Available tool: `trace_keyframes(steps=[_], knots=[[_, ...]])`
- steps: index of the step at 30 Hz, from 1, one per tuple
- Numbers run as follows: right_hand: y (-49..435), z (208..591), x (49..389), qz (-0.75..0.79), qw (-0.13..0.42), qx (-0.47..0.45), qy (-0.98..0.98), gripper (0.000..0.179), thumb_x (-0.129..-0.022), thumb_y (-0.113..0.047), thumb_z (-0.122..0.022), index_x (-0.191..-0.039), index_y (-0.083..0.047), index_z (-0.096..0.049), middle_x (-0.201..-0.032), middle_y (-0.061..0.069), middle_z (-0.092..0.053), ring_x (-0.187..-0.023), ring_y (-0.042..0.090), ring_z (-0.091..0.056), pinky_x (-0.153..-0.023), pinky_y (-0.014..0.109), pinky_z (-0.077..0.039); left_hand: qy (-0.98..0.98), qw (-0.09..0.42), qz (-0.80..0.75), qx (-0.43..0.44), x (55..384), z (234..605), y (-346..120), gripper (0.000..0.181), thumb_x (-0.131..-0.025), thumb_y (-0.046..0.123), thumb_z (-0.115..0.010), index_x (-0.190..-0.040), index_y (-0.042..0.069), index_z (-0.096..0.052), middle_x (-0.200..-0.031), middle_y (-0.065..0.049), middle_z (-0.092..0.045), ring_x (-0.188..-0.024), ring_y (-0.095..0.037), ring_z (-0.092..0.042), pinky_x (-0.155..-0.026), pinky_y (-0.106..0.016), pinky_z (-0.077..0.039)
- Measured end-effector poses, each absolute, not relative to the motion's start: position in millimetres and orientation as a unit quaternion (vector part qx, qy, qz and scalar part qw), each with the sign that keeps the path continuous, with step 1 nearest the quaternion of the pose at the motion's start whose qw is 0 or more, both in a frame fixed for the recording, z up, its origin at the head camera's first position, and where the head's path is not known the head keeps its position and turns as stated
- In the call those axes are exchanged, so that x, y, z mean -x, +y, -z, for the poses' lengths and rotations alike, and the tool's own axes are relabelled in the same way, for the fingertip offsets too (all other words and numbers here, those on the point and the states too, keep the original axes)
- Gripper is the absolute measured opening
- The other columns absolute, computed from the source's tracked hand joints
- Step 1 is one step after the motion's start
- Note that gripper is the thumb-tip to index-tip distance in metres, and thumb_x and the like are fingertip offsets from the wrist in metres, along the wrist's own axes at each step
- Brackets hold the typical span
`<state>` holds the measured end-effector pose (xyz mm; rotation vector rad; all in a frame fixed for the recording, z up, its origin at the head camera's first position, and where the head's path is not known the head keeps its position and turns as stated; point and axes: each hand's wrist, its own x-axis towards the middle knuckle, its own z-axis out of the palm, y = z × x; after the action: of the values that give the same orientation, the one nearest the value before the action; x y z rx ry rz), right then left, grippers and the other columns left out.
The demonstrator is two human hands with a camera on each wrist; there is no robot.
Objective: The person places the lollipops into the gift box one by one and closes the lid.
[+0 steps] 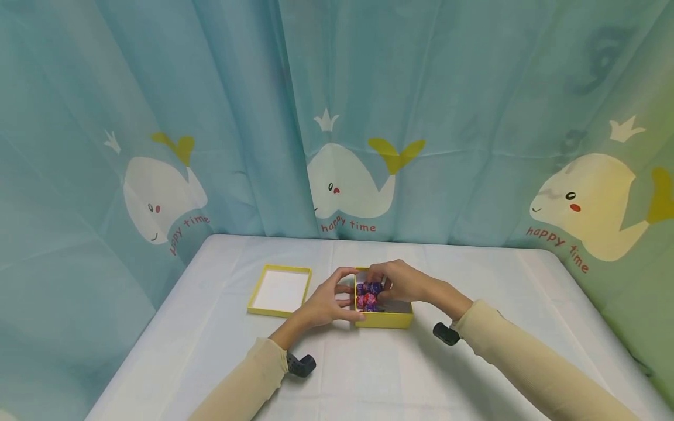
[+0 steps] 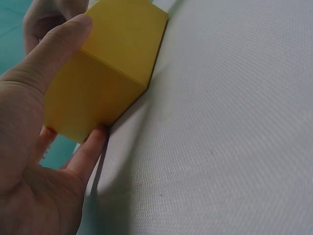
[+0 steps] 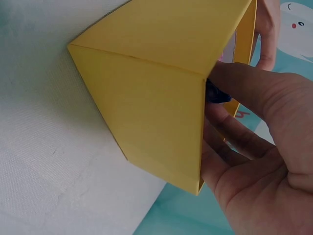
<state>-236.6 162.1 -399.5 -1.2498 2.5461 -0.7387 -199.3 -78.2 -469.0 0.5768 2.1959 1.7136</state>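
A yellow open-topped box [image 1: 384, 320] stands on the table with several round candies [image 1: 367, 300] in purple, red and pink shiny wrappers along its left side. My left hand [image 1: 322, 305] grips the box's left end, thumb on the front wall and fingers spread along the left wall towards the back corner. From the right, my right hand [image 1: 404, 283] reaches over the rim, fingertips down inside. In the right wrist view a dark blue wrapped candy [image 3: 217, 93] shows between thumb and fingers; the fingertips are partly hidden by the box wall.
A shallow yellow-edged lid [image 1: 281, 289] with a white inside lies left of the box. The table [image 1: 337, 374] has a white cloth, and a blue-green curtain [image 1: 253, 117] with whale prints hangs behind its far edge.
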Motion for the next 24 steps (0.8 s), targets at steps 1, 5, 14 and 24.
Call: trace_keyframes(steps=[1, 5, 14, 24], knots=[[162.0, 399.3, 236.6, 0.251, 0.104, 0.426, 0.863, 0.034, -0.083, 0.004, -0.082, -0.113, -0.002, -0.068, -0.103, 0.006, -0.070, -0.088, 0.017, -0.065, -0.073, 0.025, -0.060, 0.764, 0.149, -0.596, -0.198, 199.5, 469.3, -78.4, 0.095, -0.076, 0.014, -0.093, -0.152, 0.026, -0.037, -0.145, -0.012, -0.048, -0.129, -0.026, -0.057, -0.101, -0.033, -0.055], [162.3, 400.3, 237.3, 0.251, 0.103, 0.426, 0.863, 0.033, -0.083, 0.005, -0.082, -0.113, -0.002, -0.068, -0.103, 0.007, -0.070, -0.088, 0.016, -0.065, -0.073, 0.025, -0.060, 0.763, 0.149, -0.597, -0.198, 200.1, 470.7, -78.9, 0.095, -0.076, 0.014, -0.093, -0.152, 0.027, -0.038, -0.144, -0.012, -0.049, -0.129, -0.026, -0.058, -0.101, -0.033, -0.055], [163.9, 400.4, 237.7, 0.245, 0.110, 0.419, 0.867, 0.033, -0.083, 0.006, -0.081, -0.112, -0.002, -0.068, -0.100, 0.007, -0.068, -0.084, 0.014, -0.065, -0.072, 0.022, -0.058, 0.764, 0.150, -0.594, -0.202, 199.9, 469.6, -78.4, 0.095, -0.077, 0.015, -0.093, -0.152, 0.025, -0.037, -0.144, -0.013, -0.049, -0.129, -0.027, -0.058, -0.100, -0.033, -0.055], [165.6, 394.4, 237.1, 0.246, 0.110, 0.420, 0.867, 0.032, -0.083, 0.006, -0.081, -0.112, -0.001, -0.068, -0.100, 0.010, -0.069, -0.086, 0.022, -0.068, -0.073, 0.022, -0.059, 0.765, 0.148, -0.592, -0.206, 200.0, 469.9, -78.9, 0.093, -0.078, 0.013, -0.092, -0.153, 0.020, -0.036, -0.149, -0.017, -0.045, -0.131, -0.031, -0.056, -0.101, -0.035, -0.055]])
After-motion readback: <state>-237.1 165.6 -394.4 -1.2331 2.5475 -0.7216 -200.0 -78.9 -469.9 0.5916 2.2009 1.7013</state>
